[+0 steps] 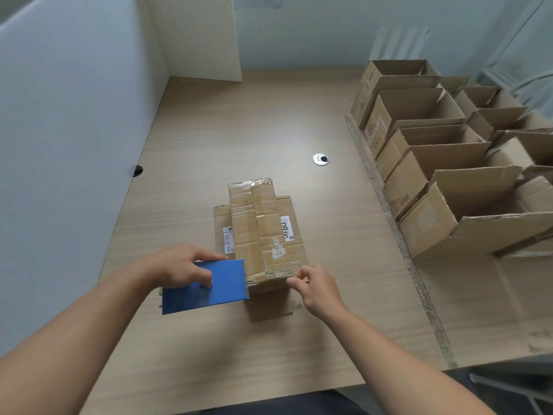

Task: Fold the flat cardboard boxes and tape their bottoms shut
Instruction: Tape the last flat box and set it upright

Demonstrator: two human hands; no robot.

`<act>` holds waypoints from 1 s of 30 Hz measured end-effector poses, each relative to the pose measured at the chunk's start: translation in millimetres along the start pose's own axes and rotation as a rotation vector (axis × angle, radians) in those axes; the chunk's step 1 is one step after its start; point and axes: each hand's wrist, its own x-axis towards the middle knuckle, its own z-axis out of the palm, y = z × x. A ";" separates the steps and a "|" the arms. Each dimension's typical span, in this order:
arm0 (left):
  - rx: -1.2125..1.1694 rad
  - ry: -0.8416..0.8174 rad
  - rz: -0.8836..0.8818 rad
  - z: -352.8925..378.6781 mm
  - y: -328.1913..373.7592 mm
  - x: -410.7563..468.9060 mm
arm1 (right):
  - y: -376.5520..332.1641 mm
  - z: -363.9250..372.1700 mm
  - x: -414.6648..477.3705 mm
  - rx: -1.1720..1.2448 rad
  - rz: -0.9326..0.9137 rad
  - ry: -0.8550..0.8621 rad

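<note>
Just left of the upturned cardboard box [260, 232] at mid-desk, the left hand [179, 266] grips a blue tape dispenser [224, 286], fingers curled over it, its edge touching the box's near end. At the box's near right corner the right hand [317, 287] has its fingertips together; whether they pinch clear tape cannot be told. Finished boxes [419, 181] stand well to its right; the carton looks light and stiff, best steadied at its corners.
</note>
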 end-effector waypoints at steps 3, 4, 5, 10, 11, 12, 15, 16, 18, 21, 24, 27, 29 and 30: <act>0.001 0.004 -0.003 0.9 -0.3 1.4 | -5.3 -7.1 1.9 -0.334 -0.203 0.083; -0.004 0.007 -0.003 1.8 -0.3 1.4 | -8.2 -10.0 5.0 -0.403 -0.272 0.060; -0.015 0.009 -0.004 2.8 -1.2 1.2 | -13.5 -13.0 8.9 -0.474 -0.349 0.014; -0.045 0.045 0.019 11.1 -8.1 -2.5 | -33.3 -3.3 33.4 -0.749 -0.708 -0.324; -0.054 0.058 0.025 12.6 -9.5 -3.2 | -33.3 1.2 38.0 -0.779 -0.719 -0.344; -0.067 0.069 0.031 14.2 -11.4 -3.7 | -31.3 5.4 42.5 -0.797 -0.720 -0.337; -0.132 0.082 0.050 17.8 -21.5 -9.1 | -24.3 13.1 49.7 -0.747 -0.762 -0.236; -0.162 0.081 0.054 18.6 -25.5 -12.4 | -21.6 14.8 50.5 -0.733 -0.797 -0.193; -0.214 0.080 0.060 19.9 -32.8 -20.2 | -18.1 17.1 53.6 -0.737 -0.852 -0.138; -0.250 0.088 0.068 23.3 -47.1 -30.6 | -13.0 19.4 55.6 -0.714 -0.867 -0.140; -0.262 0.102 0.052 27.0 -63.5 -39.8 | -12.6 21.6 57.5 -0.721 -0.876 -0.147; -0.240 0.088 0.034 24.8 -66.2 -38.6 | -13.0 19.5 55.2 -0.737 -0.858 -0.154; -0.262 0.078 0.009 23.6 -68.2 -36.4 | -13.3 19.3 56.7 -0.745 -0.890 -0.148; -0.283 0.076 -0.005 25.1 -69.1 -34.6 | -13.3 19.0 57.2 -0.750 -0.897 -0.151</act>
